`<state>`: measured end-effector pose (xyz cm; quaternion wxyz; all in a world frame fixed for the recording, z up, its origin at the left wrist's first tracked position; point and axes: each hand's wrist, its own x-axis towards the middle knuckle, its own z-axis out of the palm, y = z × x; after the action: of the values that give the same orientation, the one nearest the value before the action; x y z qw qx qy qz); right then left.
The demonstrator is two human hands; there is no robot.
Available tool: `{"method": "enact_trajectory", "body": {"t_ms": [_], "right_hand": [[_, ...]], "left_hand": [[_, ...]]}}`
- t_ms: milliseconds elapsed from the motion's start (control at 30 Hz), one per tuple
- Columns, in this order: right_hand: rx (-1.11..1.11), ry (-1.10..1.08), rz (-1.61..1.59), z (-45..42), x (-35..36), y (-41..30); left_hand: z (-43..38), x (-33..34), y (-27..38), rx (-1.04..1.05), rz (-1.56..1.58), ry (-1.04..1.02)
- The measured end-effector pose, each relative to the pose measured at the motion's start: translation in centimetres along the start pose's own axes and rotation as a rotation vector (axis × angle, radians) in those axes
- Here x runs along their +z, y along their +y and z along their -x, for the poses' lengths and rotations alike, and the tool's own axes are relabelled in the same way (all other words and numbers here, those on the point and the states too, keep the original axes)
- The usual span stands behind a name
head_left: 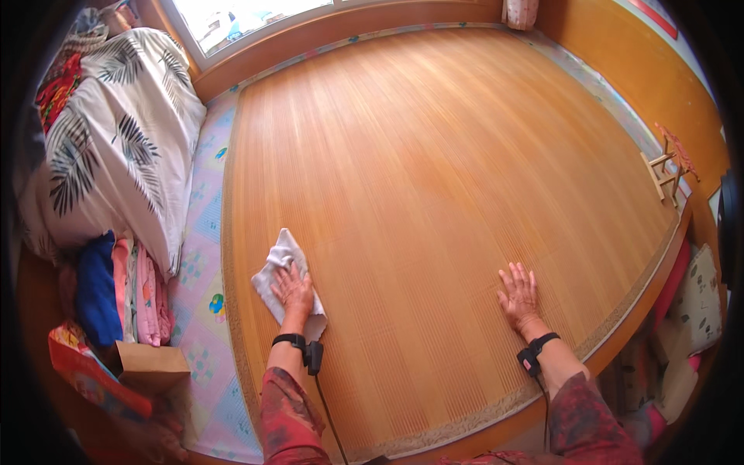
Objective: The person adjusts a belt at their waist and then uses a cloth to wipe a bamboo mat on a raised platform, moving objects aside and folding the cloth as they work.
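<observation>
My left hand (pixel 293 289) lies spread on a crumpled white cloth (pixel 283 256), pressing it flat against a bamboo sleeping mat (pixel 407 203) near the mat's left border. The cloth reaches out past my fingertips and below my palm. My right hand (pixel 519 295) rests palm down on the bare mat at the lower right, fingers apart, with nothing in it. A black strap with a small cabled device sits on each wrist.
Patterned sheeting (pixel 200 325) borders the mat. At left stand a leaf-print cover (pixel 128 145) over a pile, folded clothes (pixel 99 290) and a cardboard box (pixel 154 360). A small folding stool (pixel 668 165) is at the right edge, below a window (pixel 250 17) wall and wooden panelling (pixel 628 64).
</observation>
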<state>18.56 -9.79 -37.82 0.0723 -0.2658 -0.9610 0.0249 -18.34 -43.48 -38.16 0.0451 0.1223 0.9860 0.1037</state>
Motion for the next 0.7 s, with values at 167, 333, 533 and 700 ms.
{"method": "enact_trajectory", "body": {"t_ms": [167, 333, 533, 700], "right_hand": [[-0.023, -0.024, -0.031, -0.5, -0.3, -0.6], [-0.029, 0.021, -0.049, -0.4, -0.2, 0.1], [-0.23, 0.023, -0.026, -0.7, 0.9, 4.7], [-0.053, 0.002, 0.026, -4.5, -1.0, 8.9]], "left_hand": [[0.1, 1.8, 8.2, 0.516, 0.092, 0.006], [13.5, 2.9, 16.2, 1.016, -0.025, -0.184], [12.7, 2.9, 4.8, 0.777, 0.028, -0.141], [-1.9, 1.3, -0.2, 0.214, -0.046, -0.084]]}}
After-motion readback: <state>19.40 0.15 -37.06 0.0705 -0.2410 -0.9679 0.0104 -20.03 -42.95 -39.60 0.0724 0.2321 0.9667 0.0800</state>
